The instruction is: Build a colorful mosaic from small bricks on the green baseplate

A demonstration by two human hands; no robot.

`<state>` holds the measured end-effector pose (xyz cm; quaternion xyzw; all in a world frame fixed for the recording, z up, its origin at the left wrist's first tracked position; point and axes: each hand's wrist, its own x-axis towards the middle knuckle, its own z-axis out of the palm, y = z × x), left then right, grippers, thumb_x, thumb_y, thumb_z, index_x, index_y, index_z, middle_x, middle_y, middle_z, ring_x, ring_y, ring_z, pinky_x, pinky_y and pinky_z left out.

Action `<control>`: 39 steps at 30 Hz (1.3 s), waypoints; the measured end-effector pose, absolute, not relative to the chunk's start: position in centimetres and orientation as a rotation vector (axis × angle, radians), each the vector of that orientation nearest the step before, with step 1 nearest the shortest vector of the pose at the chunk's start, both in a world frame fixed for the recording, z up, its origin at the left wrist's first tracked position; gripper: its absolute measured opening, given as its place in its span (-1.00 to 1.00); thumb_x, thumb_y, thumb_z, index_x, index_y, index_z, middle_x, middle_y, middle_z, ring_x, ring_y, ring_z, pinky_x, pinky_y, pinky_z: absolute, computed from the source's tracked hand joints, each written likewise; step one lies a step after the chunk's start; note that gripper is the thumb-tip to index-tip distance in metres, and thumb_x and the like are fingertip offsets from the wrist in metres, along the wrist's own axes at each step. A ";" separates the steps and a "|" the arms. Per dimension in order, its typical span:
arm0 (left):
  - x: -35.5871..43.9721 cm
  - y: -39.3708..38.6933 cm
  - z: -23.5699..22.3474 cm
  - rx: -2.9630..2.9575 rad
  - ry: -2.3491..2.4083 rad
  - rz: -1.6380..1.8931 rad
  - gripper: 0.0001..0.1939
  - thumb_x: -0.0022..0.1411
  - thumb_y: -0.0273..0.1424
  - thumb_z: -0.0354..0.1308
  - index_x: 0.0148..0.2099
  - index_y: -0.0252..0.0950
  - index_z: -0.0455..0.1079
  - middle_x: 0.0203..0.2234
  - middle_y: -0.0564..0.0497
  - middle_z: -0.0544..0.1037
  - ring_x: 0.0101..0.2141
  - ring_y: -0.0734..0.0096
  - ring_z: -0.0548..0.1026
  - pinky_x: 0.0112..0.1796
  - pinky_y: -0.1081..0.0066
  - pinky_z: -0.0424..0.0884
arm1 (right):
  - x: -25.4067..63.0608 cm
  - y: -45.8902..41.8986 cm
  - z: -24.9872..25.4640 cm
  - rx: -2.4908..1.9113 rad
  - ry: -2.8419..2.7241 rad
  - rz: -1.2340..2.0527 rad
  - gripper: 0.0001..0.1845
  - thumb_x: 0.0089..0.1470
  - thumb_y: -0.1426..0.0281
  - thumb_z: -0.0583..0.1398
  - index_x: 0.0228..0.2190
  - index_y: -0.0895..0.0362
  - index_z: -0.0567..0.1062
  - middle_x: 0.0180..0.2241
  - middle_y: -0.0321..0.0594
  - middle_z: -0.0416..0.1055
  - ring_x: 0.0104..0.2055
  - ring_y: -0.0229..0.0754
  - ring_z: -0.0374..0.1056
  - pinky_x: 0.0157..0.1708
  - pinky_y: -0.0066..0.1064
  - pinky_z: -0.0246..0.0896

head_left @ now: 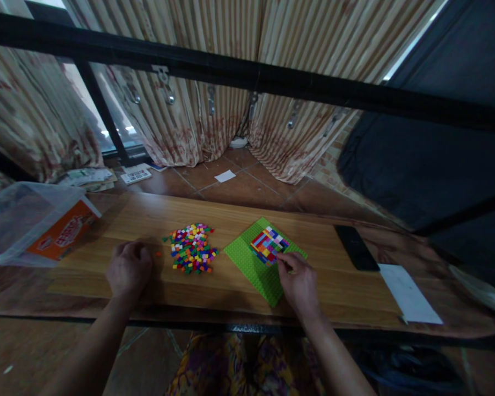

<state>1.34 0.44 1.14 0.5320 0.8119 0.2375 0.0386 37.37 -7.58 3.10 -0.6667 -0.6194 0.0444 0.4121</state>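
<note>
My right hand [300, 283] reaches over a green studded baseplate [253, 269], its thumb and forefinger pinched together at the near right edge of a patch of small coloured toy bricks [268, 242]. Whatever is between those fingertips is too small to make out. The patch shows red, blue, white, purple and yellow bricks set close together. To the left, my left hand [128, 268] rests on the wooden board in a loose fist, with nothing visible in it. Between my hands lies a loose pile of tiny multicoloured bricks [193, 247]. One orange brick [158, 254] sits apart, near my left hand.
A clear plastic box [28, 212] with an orange label stands at the board's left end. On the right are a black phone [356, 247] and a white sheet of paper [408, 294]. A dark metal bar [247, 74] crosses beyond the wooden board [231, 291], before striped curtains.
</note>
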 end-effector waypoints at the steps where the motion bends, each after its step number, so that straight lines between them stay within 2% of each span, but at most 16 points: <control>1: 1.3 0.5 1.0 1.639 2.490 0.733 -0.63 0.19 -0.29 -0.02 -0.07 -0.34 0.46 -0.04 -0.24 0.44 -0.13 0.05 0.45 -0.16 0.14 0.39 | 37.4 -7.6 3.0 -1.674 -1.571 0.113 -0.76 0.12 0.42 0.09 -0.36 0.13 0.57 -0.35 -0.12 0.51 -0.33 -0.17 0.43 -0.27 -0.33 0.33; 8: 1.4 0.4 1.3 1.613 2.505 0.696 -0.63 0.21 -0.27 -0.03 -0.06 -0.32 0.46 -0.02 -0.23 0.44 -0.10 0.02 0.45 -0.15 0.14 0.39 | 37.8 -7.4 2.2 -1.726 -1.485 0.137 -0.79 0.13 0.34 0.12 -0.28 0.12 0.53 -0.33 -0.13 0.54 -0.35 -0.14 0.44 -0.30 -0.30 0.33; 15: 1.4 0.4 1.1 1.635 2.513 0.698 -0.60 0.20 -0.25 -0.03 -0.05 -0.33 0.46 -0.01 -0.22 0.44 -0.10 0.01 0.45 -0.13 0.11 0.39 | 38.0 -7.7 1.5 -1.717 -1.312 0.289 -0.78 0.07 0.22 0.19 -0.42 0.12 0.51 -0.42 -0.18 0.52 -0.40 -0.15 0.43 -0.34 -0.35 0.32; 21: 1.4 0.4 1.4 1.622 2.499 0.679 -0.61 0.22 -0.26 -0.06 -0.05 -0.33 0.45 -0.01 -0.25 0.43 -0.08 -0.01 0.44 -0.14 0.11 0.39 | 37.9 -7.9 1.0 -1.631 -1.364 0.245 -0.81 0.10 0.29 0.17 -0.37 0.10 0.56 -0.34 -0.16 0.53 -0.29 -0.15 0.44 -0.26 -0.34 0.33; 27: 1.3 0.5 1.2 1.645 2.498 0.679 -0.60 0.22 -0.23 -0.06 -0.06 -0.34 0.44 -0.03 -0.27 0.43 -0.09 -0.02 0.44 -0.16 0.13 0.38 | 37.9 -7.7 1.1 -1.609 -1.473 0.151 -0.80 0.14 0.36 0.13 -0.37 0.08 0.57 -0.34 -0.15 0.54 -0.28 -0.16 0.45 -0.23 -0.31 0.36; 35: 1.7 0.3 1.6 1.595 2.517 0.648 -0.66 0.23 -0.27 -0.05 -0.07 -0.30 0.42 -0.04 -0.11 0.42 -0.11 0.10 0.43 -0.13 0.19 0.38 | 38.1 -7.6 0.6 -1.582 -1.463 0.206 -0.79 0.14 0.35 0.12 -0.39 0.08 0.56 -0.34 -0.16 0.53 -0.28 -0.16 0.45 -0.23 -0.31 0.36; 39: 1.6 0.4 1.5 1.620 2.484 0.696 -0.65 0.22 -0.28 -0.04 -0.07 -0.33 0.44 -0.04 -0.20 0.42 -0.10 0.07 0.43 -0.13 0.17 0.38 | 38.2 -7.6 0.8 -1.575 -1.445 0.254 -0.80 0.13 0.33 0.14 -0.39 0.09 0.57 -0.34 -0.16 0.54 -0.28 -0.15 0.46 -0.22 -0.31 0.36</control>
